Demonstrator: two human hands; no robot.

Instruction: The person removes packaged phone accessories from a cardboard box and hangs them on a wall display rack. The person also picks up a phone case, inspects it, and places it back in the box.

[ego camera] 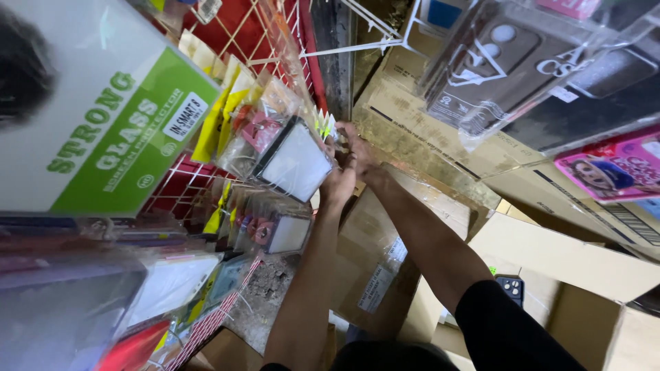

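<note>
Left hand (338, 184) has its grip closed on the right edge of a clear-bagged phone case (294, 163), white backing card w/ dark rim, hanging near the front of a row of similar packets on a hook of the red wire rack (180, 184). Right hand (354, 152) sits just behind and above the left, touching it, fingers curled in by the packet's top corner; whether it's pinching the packet or the hook itself, can't tell, the left hand covers it. To do this well, I'd say: keep the left grip low on the bag edge so the plastic doesn't crumple, hold the packet square to the hook, and let the right fingers work the hang-hole w/o dragging the neighbouring yellow-carded packets (230, 103) along. Both forearms reach up and away from the body, nearly parallel, converging at the wrists; right arm in a black sleeve (505, 330), left forearm bare. Below the held packet, another row of bagged cases (271, 230) hangs on a lower hook. Behind the arms, stacked cardboard boxes (412, 137). Close to the camera: a green-and-white screen protector box (103, 130) at left, and clear case packs (522, 62) upper right.
</note>
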